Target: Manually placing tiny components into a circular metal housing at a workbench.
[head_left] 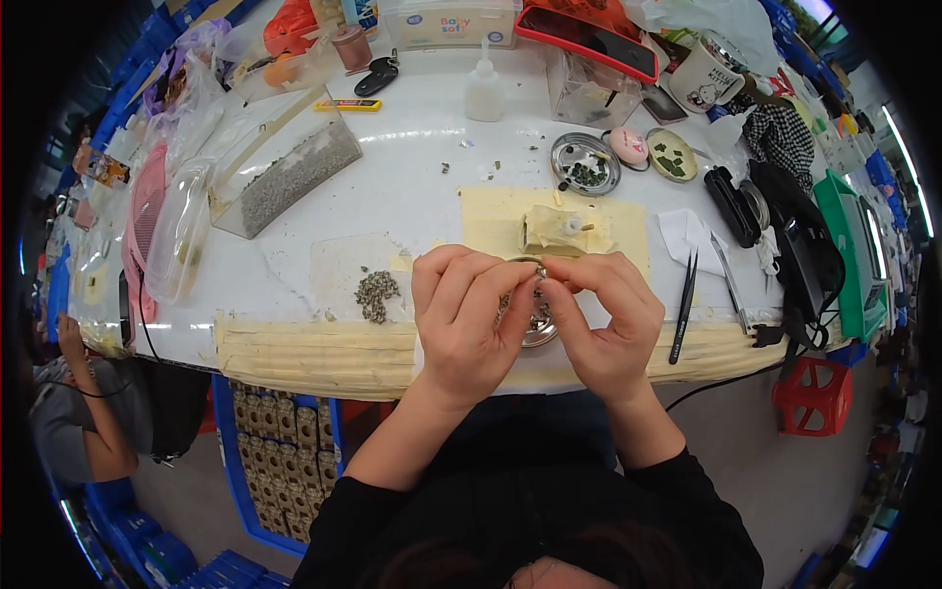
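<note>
My left hand [459,312] and my right hand [610,322] meet at the fingertips above a round metal dish [540,342] of small greyish pieces. Thumb and forefinger of each hand are pinched together; whatever they hold is too small and too covered to make out. Just beyond them, a block wrapped in pale tape [554,231] with a peg on it rests on a taped yellowish patch [481,208]. A heap of small grey-green pieces [377,294] lies left of my left hand. Black tweezers [684,309] and a slim metal tool [729,287] lie right of my right hand.
A clear box of grey granules [294,177] stands at left. Farther back are a white squeeze bottle [484,93], a red-cased phone [587,43] and a dish of dark green chips [586,165]. Padded tape [314,346] lines the near edge. Another person's arm [93,402] shows at far left.
</note>
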Tool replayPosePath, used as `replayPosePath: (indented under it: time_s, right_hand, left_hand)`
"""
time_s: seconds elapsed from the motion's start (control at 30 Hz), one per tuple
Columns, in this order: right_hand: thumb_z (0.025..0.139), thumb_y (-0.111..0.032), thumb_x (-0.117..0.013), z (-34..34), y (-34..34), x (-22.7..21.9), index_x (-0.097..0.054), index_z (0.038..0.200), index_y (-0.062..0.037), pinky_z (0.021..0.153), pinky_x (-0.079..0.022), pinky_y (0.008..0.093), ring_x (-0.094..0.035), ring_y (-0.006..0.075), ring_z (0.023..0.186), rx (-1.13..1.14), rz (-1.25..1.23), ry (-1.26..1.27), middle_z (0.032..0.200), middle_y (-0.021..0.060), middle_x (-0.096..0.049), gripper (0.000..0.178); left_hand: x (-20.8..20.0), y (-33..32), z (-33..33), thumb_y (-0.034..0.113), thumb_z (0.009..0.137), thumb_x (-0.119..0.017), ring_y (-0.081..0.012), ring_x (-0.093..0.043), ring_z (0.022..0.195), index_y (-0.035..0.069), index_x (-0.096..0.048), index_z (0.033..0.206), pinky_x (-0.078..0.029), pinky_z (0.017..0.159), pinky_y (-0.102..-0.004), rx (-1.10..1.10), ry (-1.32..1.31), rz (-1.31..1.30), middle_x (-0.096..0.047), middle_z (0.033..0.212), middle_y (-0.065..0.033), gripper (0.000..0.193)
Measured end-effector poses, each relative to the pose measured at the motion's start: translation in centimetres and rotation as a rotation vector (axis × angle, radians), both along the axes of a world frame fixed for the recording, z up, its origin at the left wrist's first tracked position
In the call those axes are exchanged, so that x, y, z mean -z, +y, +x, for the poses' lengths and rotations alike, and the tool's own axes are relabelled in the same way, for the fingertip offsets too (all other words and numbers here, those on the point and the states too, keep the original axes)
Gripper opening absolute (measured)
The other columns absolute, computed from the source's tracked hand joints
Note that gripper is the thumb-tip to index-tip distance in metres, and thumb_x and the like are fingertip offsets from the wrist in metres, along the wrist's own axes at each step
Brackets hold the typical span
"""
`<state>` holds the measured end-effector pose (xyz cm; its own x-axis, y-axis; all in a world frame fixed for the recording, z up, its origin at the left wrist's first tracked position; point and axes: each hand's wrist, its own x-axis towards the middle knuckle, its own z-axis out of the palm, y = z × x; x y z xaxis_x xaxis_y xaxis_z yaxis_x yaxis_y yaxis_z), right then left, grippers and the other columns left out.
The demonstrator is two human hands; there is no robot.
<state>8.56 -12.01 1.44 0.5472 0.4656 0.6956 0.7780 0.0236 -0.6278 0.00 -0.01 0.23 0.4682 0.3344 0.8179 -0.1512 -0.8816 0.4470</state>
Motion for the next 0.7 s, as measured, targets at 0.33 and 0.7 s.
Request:
replayPosePath:
  time_s: [0.33, 0.7]
  right_hand:
    - [0.08, 0.0, -0.074, 0.2, -0.4, 1.0, -0.071, 0.095, 0.0001, 0.062, -0.046, 0.0242, -0.058, 0.0136, 0.066, -0.241, 0.037, 0.568, 0.08, 0.0066, -0.067, 0.015]
    - [0.072, 0.005, -0.076, -0.3, 0.0, 0.2, -0.074, 0.097, -0.0026, 0.057, -0.045, 0.0272, -0.057, 0.0158, 0.065, 0.018, 0.047, -0.099, 0.08, 0.006, -0.066, 0.027]
  left_hand:
    - [0.1, -0.1, 0.0, 0.001, 0.07, -0.076, -0.0252, -0.053, 0.087, 0.007, -0.069, 0.091, -0.044, 0.075, -0.0339, 0.01, -0.012, 0.013, -0.061, 0.084, -0.0027, 0.022]
    - [0.0, 0.0, 0.1, 0.0, 0.071, -0.076, -0.0253, -0.053, 0.087, 0.007, -0.069, 0.089, -0.044, 0.074, -0.0336, 0.008, 0.004, -0.004, -0.062, 0.083, -0.003, 0.02]
